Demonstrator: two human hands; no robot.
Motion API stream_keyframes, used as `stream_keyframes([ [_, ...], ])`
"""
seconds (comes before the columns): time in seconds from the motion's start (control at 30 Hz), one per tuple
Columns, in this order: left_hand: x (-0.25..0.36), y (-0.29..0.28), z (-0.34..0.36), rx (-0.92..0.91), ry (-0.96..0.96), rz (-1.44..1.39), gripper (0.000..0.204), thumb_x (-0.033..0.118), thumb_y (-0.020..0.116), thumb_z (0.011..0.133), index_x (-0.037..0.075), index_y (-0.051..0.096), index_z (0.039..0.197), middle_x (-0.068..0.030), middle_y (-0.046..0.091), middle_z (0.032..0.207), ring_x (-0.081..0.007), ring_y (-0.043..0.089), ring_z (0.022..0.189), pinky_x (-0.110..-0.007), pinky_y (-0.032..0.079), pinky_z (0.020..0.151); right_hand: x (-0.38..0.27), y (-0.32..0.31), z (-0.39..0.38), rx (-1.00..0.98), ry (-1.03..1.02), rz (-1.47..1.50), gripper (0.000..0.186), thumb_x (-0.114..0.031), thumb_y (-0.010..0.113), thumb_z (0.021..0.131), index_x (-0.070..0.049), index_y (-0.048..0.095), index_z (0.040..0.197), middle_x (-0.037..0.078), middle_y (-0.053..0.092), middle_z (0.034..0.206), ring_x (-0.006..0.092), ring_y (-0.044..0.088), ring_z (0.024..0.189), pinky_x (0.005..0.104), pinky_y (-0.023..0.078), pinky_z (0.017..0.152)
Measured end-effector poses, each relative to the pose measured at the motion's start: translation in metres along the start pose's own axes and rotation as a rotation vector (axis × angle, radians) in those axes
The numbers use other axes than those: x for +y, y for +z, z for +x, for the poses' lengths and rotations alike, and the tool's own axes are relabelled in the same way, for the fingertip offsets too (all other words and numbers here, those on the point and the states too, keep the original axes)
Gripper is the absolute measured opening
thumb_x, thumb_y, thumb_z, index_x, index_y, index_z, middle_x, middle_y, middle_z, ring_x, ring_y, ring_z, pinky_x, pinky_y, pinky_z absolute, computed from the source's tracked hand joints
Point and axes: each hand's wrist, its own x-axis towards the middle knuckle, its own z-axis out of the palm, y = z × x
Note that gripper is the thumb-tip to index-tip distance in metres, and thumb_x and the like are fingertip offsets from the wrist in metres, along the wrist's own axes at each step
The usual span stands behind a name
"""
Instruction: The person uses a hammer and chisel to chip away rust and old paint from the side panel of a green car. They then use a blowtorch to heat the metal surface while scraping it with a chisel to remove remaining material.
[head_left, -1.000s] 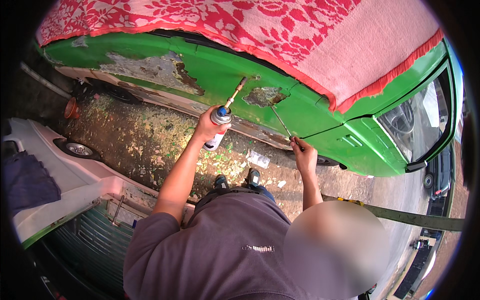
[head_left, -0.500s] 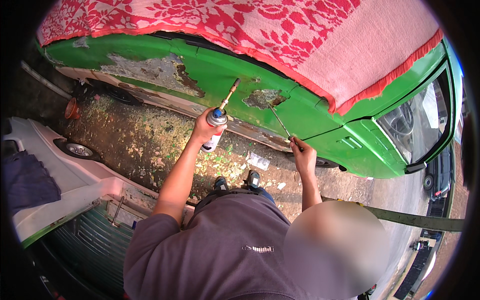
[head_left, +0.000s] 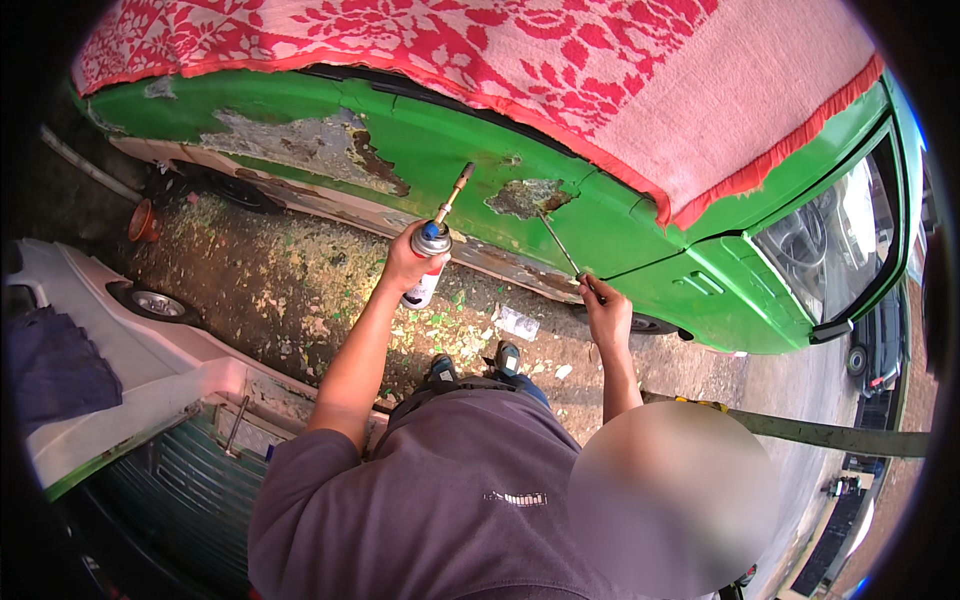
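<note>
My left hand (head_left: 406,262) is wrapped round a gas torch (head_left: 432,240), a canister with a blue collar and a brass nozzle. Its tip points up toward the green side panel of a vehicle (head_left: 440,140). Between the fingers of my right hand (head_left: 607,308) is the handle of a thin scraper (head_left: 560,243). The far end of that tool meets the lower right edge of a bare, flaking patch (head_left: 530,197) in the green paint. A larger stripped patch (head_left: 300,145) of grey and rust lies to the left. Whether a flame burns at the nozzle I cannot see.
A red and pink floral blanket (head_left: 500,50) drapes over the vehicle's top. Paint chips (head_left: 280,270) litter the ground round my shoes (head_left: 508,357). A second, pale vehicle (head_left: 90,310) stands behind at left. A green strap-like bar (head_left: 830,435) crosses at right.
The torch in my left hand has shifted slightly left and its nozzle a little lower. My right hand and the scraper stay nearly where they were.
</note>
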Motion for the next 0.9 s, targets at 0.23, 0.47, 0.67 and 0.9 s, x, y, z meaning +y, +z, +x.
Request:
stream_keyframes([
  [0.23, -0.010, -0.012, -0.003, -0.001, 0.002, 0.055, 0.058, 0.017, 0.085, 0.068, 0.001, 0.057, 0.117, -0.0044, 0.067, 0.102, -0.0122, 0.063, 0.092, -0.030, 0.052, 0.085, -0.002, 0.001, -0.004, 0.018, 0.014, 0.019, 0.029, -0.021, 0.072, 0.086, -0.006, 0.072, 0.112, 0.012, 0.074, 0.100, 0.0199, 0.072, 0.094, 0.0296, 0.053, 0.082],
  [0.47, -0.011, 0.005, -0.004, -0.060, -0.008, 0.027, 0.057, 0.013, 0.083, 0.070, 0.001, 0.056, 0.119, -0.0038, 0.066, 0.103, -0.0124, 0.063, 0.093, -0.030, 0.051, 0.087, 0.003, 0.000, -0.006, 0.012, 0.010, 0.013, 0.028, -0.017, 0.070, 0.087, -0.006, 0.072, 0.112, 0.013, 0.073, 0.101, 0.0220, 0.071, 0.096, 0.0306, 0.052, 0.083],
  [0.67, -0.024, -0.013, -0.014, 0.002, -0.028, 0.012, 0.054, 0.011, 0.081, 0.071, 0.002, 0.056, 0.118, -0.0034, 0.065, 0.105, -0.0116, 0.062, 0.094, -0.030, 0.051, 0.087, 0.017, 0.011, 0.000, -0.099, -0.150, 0.023, 0.037, -0.007, 0.063, 0.089, -0.003, 0.063, 0.126, 0.016, 0.072, 0.107, 0.0157, 0.067, 0.089, 0.0294, 0.051, 0.079],
  [0.9, -0.024, -0.034, -0.041, 0.101, -0.059, 0.042, 0.056, 0.011, 0.084, 0.070, 0.000, 0.056, 0.117, -0.0046, 0.066, 0.103, -0.0129, 0.063, 0.092, -0.031, 0.052, 0.085, -0.057, 0.046, 0.020, -0.053, -0.506, -0.096, 0.042, -0.006, 0.060, 0.090, -0.012, 0.060, 0.131, 0.018, 0.067, 0.095, 0.0344, 0.065, 0.079, 0.0412, 0.051, 0.070],
])
